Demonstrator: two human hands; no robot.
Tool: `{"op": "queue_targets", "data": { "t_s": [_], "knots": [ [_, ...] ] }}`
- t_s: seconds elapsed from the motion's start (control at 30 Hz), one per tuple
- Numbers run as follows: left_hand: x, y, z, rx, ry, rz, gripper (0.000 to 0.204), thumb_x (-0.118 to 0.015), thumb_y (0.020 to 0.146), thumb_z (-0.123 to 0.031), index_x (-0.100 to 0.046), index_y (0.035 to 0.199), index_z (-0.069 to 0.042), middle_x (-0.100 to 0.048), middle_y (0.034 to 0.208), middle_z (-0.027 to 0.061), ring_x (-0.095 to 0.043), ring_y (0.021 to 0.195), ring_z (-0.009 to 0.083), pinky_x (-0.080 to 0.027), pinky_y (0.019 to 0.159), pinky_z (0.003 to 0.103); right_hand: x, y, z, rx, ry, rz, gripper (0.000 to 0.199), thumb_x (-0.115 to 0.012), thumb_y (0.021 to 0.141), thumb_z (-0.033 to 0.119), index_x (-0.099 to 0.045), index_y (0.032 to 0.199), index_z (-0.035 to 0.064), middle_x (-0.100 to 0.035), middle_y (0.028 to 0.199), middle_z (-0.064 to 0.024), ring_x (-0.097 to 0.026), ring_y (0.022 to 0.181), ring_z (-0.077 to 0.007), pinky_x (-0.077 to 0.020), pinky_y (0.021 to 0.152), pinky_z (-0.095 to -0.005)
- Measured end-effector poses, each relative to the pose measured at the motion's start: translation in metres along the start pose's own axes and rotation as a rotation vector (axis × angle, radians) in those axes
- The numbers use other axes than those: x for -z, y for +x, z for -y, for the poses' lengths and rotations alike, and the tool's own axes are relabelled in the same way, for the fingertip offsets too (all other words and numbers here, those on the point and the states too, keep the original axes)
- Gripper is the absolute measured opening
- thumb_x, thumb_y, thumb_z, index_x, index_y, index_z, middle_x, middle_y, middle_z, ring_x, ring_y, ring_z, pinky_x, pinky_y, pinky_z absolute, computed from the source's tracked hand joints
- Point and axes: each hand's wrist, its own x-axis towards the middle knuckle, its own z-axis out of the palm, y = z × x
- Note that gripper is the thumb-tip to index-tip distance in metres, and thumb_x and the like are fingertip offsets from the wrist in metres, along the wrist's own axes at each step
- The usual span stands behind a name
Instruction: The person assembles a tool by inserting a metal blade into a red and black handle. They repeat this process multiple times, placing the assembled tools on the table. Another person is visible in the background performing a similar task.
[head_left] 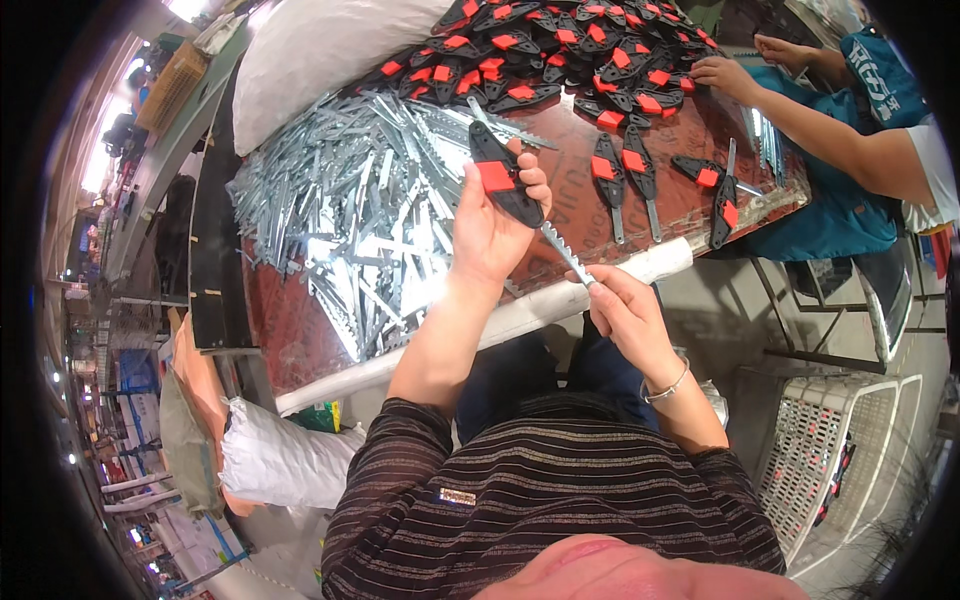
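Assembly at frame centre: a black handle with a red button [503, 175] is gripped in the left hand [490, 225], while the toothed metal blade [566, 253] projecting from it is pinched by the right hand [620, 305]. A heap of loose blades [340, 210] is spread at left, and finished handles [560, 50] are piled at the top.

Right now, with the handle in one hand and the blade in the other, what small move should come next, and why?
Probably push the toothed metal blade further into the black handle with the red button. The left hand grips the handle, the right hand pinches the blade's free end, and much of the blade is exposed.
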Motion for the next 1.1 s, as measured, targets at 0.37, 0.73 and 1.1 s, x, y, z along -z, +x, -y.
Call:
{"op": "queue_targets", "data": {
  "t_s": [0.37, 0.73, 1.1],
  "knots": [
    [0.012, -0.006, 0.042, -0.010, 0.157, -0.063, 0.045, -0.049, 0.091, -0.038, -0.042, 0.118, -0.003, -0.046, 0.099, 0.0091, -0.045, 0.087, 0.0186, -0.043, 0.079, 0.031, -0.006, 0.027, -0.016, 0.060, 0.203, -0.108, 0.018, -0.048, 0.093, 0.011, -0.040, 0.106, 0.0022, -0.043, 0.062, 0.0023, -0.039, 0.051, -0.0035, -0.0313, 0.046, -0.0185],
    [0.018, 0.002, 0.038, -0.028, 0.404, 0.002, 0.052, -0.036, 0.095, -0.047, -0.038, 0.127, -0.006, -0.048, 0.119, 0.0091, -0.046, 0.110, 0.0196, -0.039, 0.094, 0.036, 0.005, 0.055, -0.017, 0.262, -0.218, -0.324, 0.045, -0.069, 0.076, 0.008, -0.039, 0.109, 0.0017, -0.054, 0.077, -0.0025, -0.050, 0.062, -0.0053, -0.0409, 0.054, -0.0226],
    [0.005, -0.017, -0.049, -0.790, 0.859, -0.362, 0.029, -0.050, 0.091, -0.016, -0.045, 0.119, -0.011, -0.047, 0.117, 0.0046, -0.044, 0.105, 0.0162, -0.037, 0.091, 0.036, 0.010, 0.082, -0.010, 0.502, -1.194, -0.490, 0.036, -0.073, 0.066, 0.018, -0.053, 0.095, 0.0090, -0.054, 0.090, -0.0092, -0.052, 0.084, -0.0286, -0.0448, 0.066, -0.0389]
  ]
}}
